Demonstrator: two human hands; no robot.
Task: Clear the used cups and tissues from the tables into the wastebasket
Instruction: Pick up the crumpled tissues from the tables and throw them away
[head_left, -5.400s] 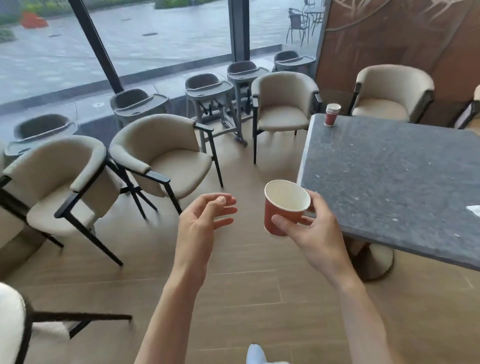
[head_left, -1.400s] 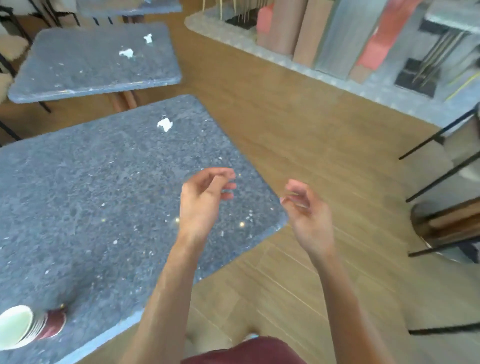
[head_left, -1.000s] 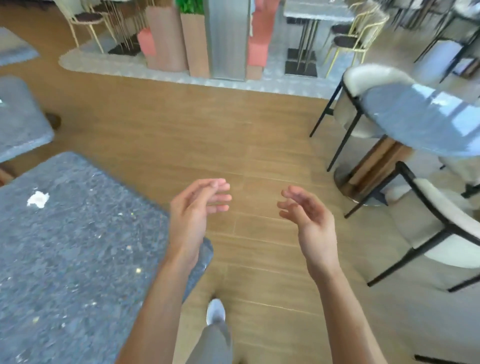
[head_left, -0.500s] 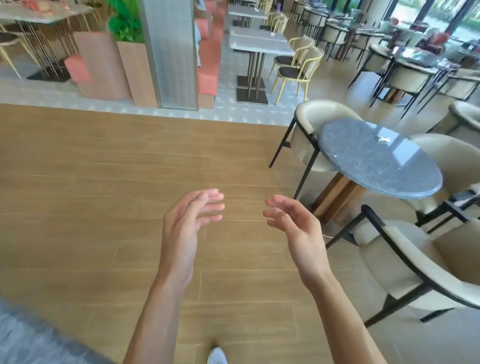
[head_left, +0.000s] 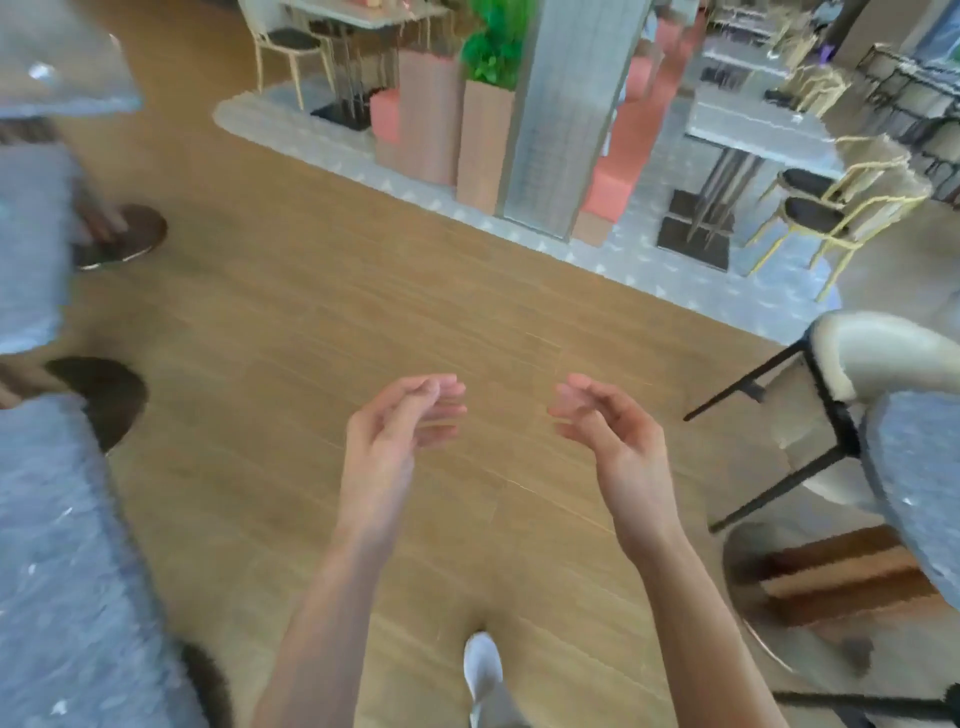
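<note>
1. Grey stone tables: one along the left edge, one round at the right. No cup, tissue or wastebasket can be made out; the view is blurred.
2. Left hand: fingers loosely curved, holding nothing, above the wooden floor.
3. Right hand: likewise relaxed and empty.
4. Judgement: paper cups are light and crushable, best held round the wall; tissues are soft, best pinched.

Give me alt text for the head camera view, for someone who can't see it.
Two bare hands, the left hand and the right hand, are raised empty with loosely curled fingers over a wooden floor. Grey stone tables sit at the left edge and right edge, with a cream chair at right; the picture is motion-blurred.
</note>
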